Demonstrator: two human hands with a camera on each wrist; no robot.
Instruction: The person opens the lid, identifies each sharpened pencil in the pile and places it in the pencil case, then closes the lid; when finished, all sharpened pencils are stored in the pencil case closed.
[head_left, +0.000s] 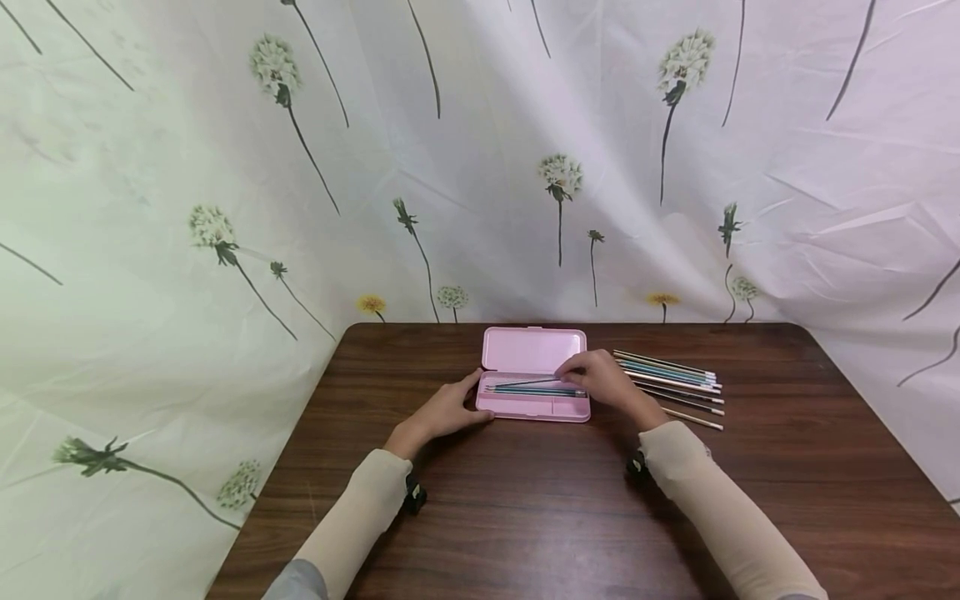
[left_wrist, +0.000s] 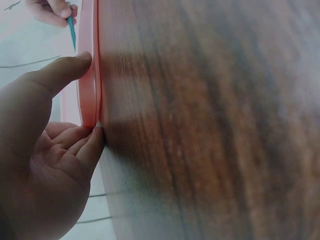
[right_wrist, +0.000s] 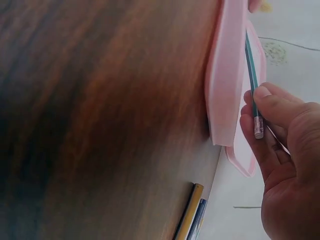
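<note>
Fingers, left hand [head_left: 444, 410]: curled against the left end of the pink pencil case [head_left: 513, 406], thumb on its front wall; thumb and fingers spread apart around the corner, probably to keep it from sliding.
Left arm: reaches forward and inward from the lower left; wrist low over the table [head_left: 510, 508].
Pencil case: lies open near the far edge of the table, between both hands; lid [head_left: 534, 350] folded back, which seems to leave the compartments free from above.
Pencils inside [head_left: 528, 391]: lie lengthwise in the rear compartment, likely because of its length.
Fingers, right hand [head_left: 600, 379]: clamped on one green pencil [right_wrist: 251, 70] near its eraser [right_wrist: 258, 131]; held over the rear compartment, presumably by the tail to leave the shaft unobstructed; cannot tell whether touching the bottom.
Right arm: angles in from the lower right; hand bent leftward over the case.
Loose pencils [head_left: 667, 371]: fanned on the table, erasers rightward; close to the right hand, perhaps for easy picking.
</note>
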